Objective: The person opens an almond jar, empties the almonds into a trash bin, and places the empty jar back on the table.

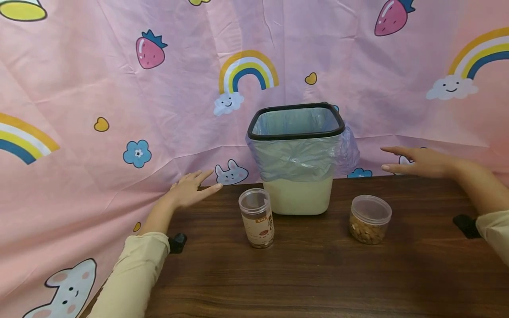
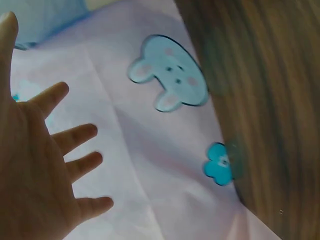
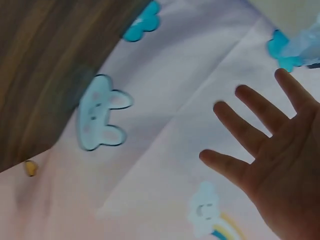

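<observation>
Plainly, left grip point(image 1: 188, 192), right grip point(image 1: 427, 163) splayed, empty; brown pieces point(image 1: 366, 230) inside squat jar point(image 1: 372, 209), tall jar point(image 1: 258, 225); bag point(image 1: 296, 161) lines bin point(image 1: 300, 198).

The head view is looking forward and down from the near side of the wooden table point(image 1: 302, 274), sitting back and taking in the left hand point(image 1: 191, 190), the right hand point(image 1: 429, 162), the bin point(image 1: 300, 198) and the patterned cloth point(image 1: 179, 88) behind. Each wrist view is looking from close by past its own hand towards the cloth, both tilting: the left is showing the table down its right side, the right is showing it across the upper left corner. All three are sharing the cloth and table edge.
</observation>
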`<state>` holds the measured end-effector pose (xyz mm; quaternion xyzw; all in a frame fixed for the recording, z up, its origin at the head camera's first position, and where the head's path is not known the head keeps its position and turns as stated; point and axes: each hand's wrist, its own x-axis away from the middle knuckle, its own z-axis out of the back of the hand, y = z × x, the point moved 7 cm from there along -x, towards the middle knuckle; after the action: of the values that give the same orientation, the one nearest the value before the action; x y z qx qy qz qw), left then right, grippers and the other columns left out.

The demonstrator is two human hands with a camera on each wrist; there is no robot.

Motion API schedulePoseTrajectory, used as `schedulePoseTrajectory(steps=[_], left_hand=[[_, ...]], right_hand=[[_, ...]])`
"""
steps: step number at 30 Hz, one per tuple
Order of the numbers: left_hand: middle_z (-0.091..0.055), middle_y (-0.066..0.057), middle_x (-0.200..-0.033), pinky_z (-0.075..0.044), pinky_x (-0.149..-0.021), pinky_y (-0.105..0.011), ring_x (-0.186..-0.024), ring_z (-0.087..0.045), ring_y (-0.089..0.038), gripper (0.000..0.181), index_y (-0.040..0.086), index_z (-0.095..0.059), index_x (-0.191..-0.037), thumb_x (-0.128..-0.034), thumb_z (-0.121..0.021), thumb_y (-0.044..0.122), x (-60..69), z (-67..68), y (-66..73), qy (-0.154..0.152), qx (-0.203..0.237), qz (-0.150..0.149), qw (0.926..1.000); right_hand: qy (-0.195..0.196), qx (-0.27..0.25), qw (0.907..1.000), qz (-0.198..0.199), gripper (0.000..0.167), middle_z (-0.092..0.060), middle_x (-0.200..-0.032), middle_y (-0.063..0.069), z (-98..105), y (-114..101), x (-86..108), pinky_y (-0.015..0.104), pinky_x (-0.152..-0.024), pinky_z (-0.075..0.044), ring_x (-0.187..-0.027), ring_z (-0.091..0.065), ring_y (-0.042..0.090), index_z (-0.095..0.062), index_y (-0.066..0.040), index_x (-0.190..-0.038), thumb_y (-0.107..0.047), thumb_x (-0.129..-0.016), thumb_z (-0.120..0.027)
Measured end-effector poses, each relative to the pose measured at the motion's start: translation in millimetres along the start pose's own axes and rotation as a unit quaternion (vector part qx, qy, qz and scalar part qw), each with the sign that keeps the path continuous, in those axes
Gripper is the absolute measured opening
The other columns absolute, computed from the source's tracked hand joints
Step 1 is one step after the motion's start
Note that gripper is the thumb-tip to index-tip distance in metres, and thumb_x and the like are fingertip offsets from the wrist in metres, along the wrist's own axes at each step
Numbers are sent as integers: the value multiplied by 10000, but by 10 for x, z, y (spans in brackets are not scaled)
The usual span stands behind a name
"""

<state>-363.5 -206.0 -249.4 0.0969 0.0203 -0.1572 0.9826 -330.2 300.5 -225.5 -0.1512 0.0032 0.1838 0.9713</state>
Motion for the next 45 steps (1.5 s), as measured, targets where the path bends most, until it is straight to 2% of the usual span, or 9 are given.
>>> schedulePoseTrajectory(steps=[3,6,12,19,25,30,33,39,45], left_hand=[[-283,-136,-1460,-190,-1011,-577,-1332,-205,-354,724,183,-272,-1458,-885,-397,608,21,69,151,119,460,-530,9975],[-302,-101,-1454,-195,-1042,-498,-1337,-218,-294,683,182,-308,-1443,-892,-444,562,57,122,299,104,918,-894,9917],[-316,-72,-1444,-231,-1030,-481,-1323,-255,-245,614,292,-342,-1420,-883,-466,563,159,196,534,82,1093,-1165,9871],[-364,-11,-1416,-289,-1001,-470,-1290,-313,-212,578,287,-377,-1401,-886,-509,514,275,212,764,51,1264,-1611,9788],[-376,70,-1403,-224,-1042,-441,-1325,-250,-174,563,310,-402,-1379,-873,-524,525,324,179,891,-1,1290,-1750,9761],[-362,55,-1402,-269,-1017,-440,-1300,-286,-146,558,346,-408,-1364,-857,-536,543,338,125,969,-116,1401,-1776,9740],[-373,46,-1396,-276,-1013,-436,-1293,-298,-146,543,338,-423,-1358,-862,-542,525,332,89,1012,-115,1405,-1905,9715],[-413,45,-1370,-274,-1015,-432,-1284,-314,-156,528,293,-457,-1346,-866,-560,486,298,27,1071,-76,1448,-2182,9651],[-419,54,-1361,-277,-1014,-424,-1277,-315,-145,544,272,-462,-1348,-860,-567,488,242,-46,1054,-158,1483,-2181,9644]], right_hand=[[21,-69,9999,91,674,-375,-1340,297,28,-145,7,647,-818,-339,-1135,-398,524,-283,-77,-1435,-419,-907,-526],[-10,-77,9997,226,657,-427,-1311,278,34,-284,15,618,-820,-367,-1108,-458,484,-325,-75,-1419,-414,-900,-543],[-200,-232,9974,654,629,-436,-1317,258,-20,-557,10,587,-841,-388,-1103,-479,467,-365,-46,-1394,-389,-903,-555],[-246,-276,9937,1057,590,-467,-1327,170,-105,-856,17,545,-848,-408,-1081,-530,376,-437,-80,-1363,-393,-885,-584],[-336,-247,9899,1357,600,-509,-1296,119,-217,-1122,-30,504,-879,-405,-1110,-521,309,-463,-90,-1349,-439,-875,-578],[-548,-435,9858,1526,648,-466,-1343,102,-349,-1272,-77,505,-952,-340,-1218,-424,310,-432,-89,-1370,-485,-871,-556],[-632,-580,9823,1665,643,-451,-1355,109,-428,-1340,-102,507,-969,-321,-1239,-397,311,-423,-86,-1374,-472,-877,-553],[-800,-919,9756,1826,624,-434,-1368,113,-608,-1428,-172,507,-939,-354,-1208,-433,308,-414,-74,-1380,-431,-889,-557],[-1096,-1254,9689,1828,625,-417,-1377,130,-816,-1536,-281,485,-907,-395,-1142,-494,321,-387,-81,-1397,-413,-896,-557]])
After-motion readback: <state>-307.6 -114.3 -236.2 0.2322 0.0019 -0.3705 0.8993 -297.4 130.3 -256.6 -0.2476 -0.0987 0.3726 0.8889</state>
